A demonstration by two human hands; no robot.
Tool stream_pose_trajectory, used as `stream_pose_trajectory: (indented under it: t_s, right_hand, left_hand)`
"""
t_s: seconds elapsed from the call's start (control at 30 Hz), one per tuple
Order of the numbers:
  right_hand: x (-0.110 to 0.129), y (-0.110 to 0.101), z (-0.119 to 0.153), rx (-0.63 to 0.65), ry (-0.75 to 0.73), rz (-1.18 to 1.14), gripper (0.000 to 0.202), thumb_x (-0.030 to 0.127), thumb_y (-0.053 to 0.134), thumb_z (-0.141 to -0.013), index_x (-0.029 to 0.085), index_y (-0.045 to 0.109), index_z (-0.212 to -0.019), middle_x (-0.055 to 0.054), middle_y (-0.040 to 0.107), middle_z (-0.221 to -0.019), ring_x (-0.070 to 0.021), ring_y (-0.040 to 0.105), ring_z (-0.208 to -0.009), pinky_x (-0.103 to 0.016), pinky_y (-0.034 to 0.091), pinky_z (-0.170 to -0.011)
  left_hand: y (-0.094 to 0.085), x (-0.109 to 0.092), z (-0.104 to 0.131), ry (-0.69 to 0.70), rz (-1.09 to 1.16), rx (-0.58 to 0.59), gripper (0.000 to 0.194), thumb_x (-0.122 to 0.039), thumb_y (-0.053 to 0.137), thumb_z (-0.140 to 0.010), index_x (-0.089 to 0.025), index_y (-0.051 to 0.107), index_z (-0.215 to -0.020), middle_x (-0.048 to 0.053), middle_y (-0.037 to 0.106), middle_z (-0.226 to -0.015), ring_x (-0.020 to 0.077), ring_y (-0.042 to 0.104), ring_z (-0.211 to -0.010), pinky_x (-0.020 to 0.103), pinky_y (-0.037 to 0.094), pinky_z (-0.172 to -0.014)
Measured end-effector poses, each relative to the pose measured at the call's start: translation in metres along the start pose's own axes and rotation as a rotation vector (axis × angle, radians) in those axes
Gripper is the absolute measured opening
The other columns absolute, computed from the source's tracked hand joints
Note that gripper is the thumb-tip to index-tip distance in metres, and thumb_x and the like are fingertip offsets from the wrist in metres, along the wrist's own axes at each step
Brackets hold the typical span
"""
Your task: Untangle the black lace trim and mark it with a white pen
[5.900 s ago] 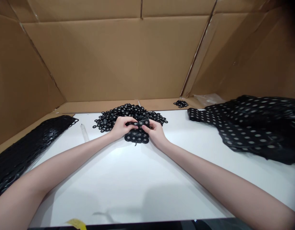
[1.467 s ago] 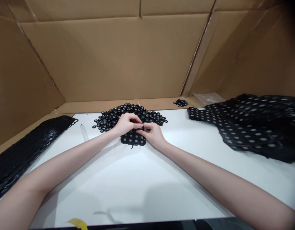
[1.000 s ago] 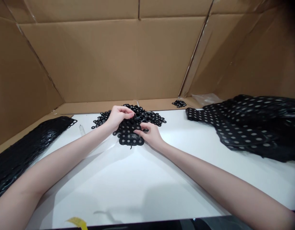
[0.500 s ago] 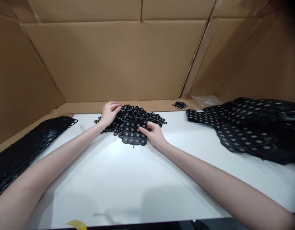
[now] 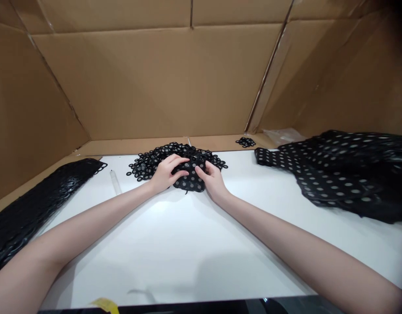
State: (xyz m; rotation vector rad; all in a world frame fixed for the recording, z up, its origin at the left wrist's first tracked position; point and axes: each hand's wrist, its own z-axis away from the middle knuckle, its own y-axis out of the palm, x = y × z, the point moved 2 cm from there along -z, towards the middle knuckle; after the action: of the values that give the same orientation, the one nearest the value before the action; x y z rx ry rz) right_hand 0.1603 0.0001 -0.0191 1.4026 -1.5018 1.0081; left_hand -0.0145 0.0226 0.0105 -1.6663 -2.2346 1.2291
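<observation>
Black rubber is filling the middle of the head view: a small perforated sheet piece (image 5: pixel 189 179) is lying on the white table (image 5: pixel 188 244), at the near edge of a heap of loose black rings (image 5: pixel 161 156). Both forearms are stretching forward from the bottom corners and converging on it. The left hand (image 5: pixel 166 172) is resting palm down with fingers spread and lightly curled over the piece's left side, pressing on it rather than closing around it. The right hand (image 5: pixel 212 178) is gripping the piece's right edge, thumb on top and fingers curled beside it. A stack of stripped sheets (image 5: pixel 34 205) is lying far left, and larger dotted sheets (image 5: pixel 345 174) are piling up at right, against cardboard walls (image 5: pixel 155 78).
</observation>
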Motion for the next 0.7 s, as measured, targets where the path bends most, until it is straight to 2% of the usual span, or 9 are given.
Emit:
stream_pose_trajectory:
  t_s: [0.13, 0.37, 0.7]
  right_hand:
    - [0.0009, 0.0006, 0.0006, 0.015, 0.007, 0.032, 0.027, 0.046, 0.061, -0.074, 0.02, 0.053, -0.077, -0.001, 0.06, -0.076, -0.0173, 0.053, -0.072, -0.029, 0.044, -0.068]
    - [0.0039, 0.0004, 0.0013, 0.034, -0.054, 0.127, 0.025, 0.044, 0.059, -0.076, 0.019, 0.053, -0.074, 0.0, 0.053, -0.071, -0.0149, 0.044, -0.066, -0.029, 0.038, -0.065]
    - [0.0032, 0.0011, 0.0012, 0.055, -0.049, 0.15, 0.023, 0.042, 0.058, -0.075, 0.02, 0.051, -0.072, 0.001, 0.052, -0.069, -0.0149, 0.044, -0.065, -0.029, 0.038, -0.063]
  left_hand:
    - [0.0, 0.0034, -0.0016, -0.095, 0.057, -0.018, 0.019, -0.027, 0.069, -0.081, -0.017, 0.068, -0.097, 0.005, 0.066, -0.088, 0.0178, 0.059, -0.082, 0.029, 0.045, -0.076]
    - [0.0004, 0.0076, -0.0053, -0.285, 0.225, -0.057, 0.014, -0.021, 0.077, -0.067, -0.015, 0.067, -0.076, 0.002, 0.064, -0.078, 0.0164, 0.057, -0.076, 0.027, 0.042, -0.07]
    - [0.0002, 0.0054, -0.0091, -0.303, 0.271, -0.058, 0.014, -0.02, 0.077, -0.062, -0.016, 0.065, -0.065, -0.001, 0.057, -0.066, 0.0137, 0.047, -0.067, 0.026, 0.036, -0.063]
